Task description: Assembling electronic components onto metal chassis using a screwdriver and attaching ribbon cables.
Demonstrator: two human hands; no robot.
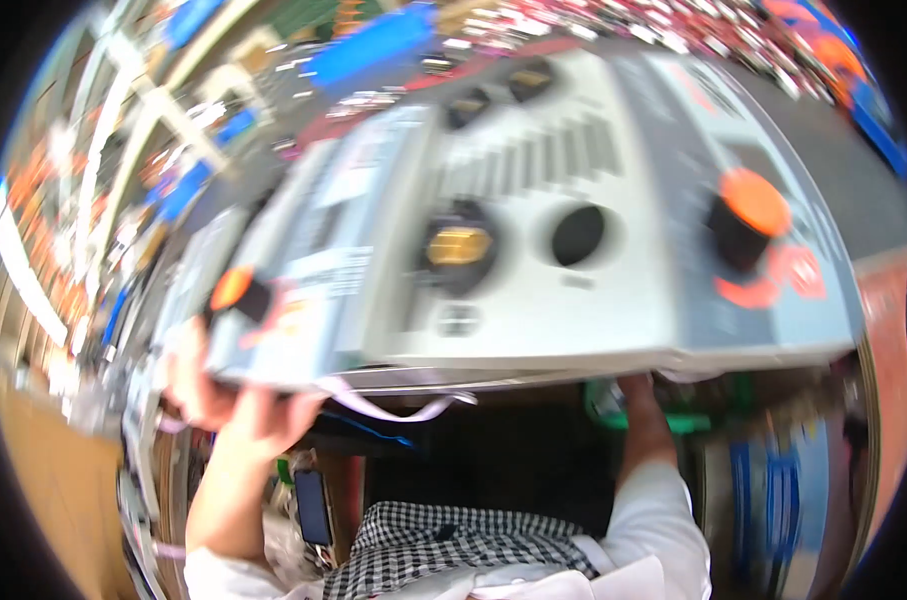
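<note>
A large grey and white boxy panel (613,310) fills the middle of the view, tilted and smeared by motion. Its face carries orange-topped black knobs (753,205), a slatted vent (533,160) and dark round fittings, one with a yellow centre (460,246). My left hand (233,395) grips its lower left corner, thumb near the bottom edge. From below, my right forearm (645,440) reaches under the panel's near edge, which hides the right fingers. A pale lilac strap (403,408) hangs below that edge.
A phone-like dark rectangle (312,507) lies near my left forearm. Something green (663,420) shows under the panel by my right wrist. Beyond are a blue bin (368,48), a blurred heap of red and white items (613,25), and pale frame bars (173,115) at left.
</note>
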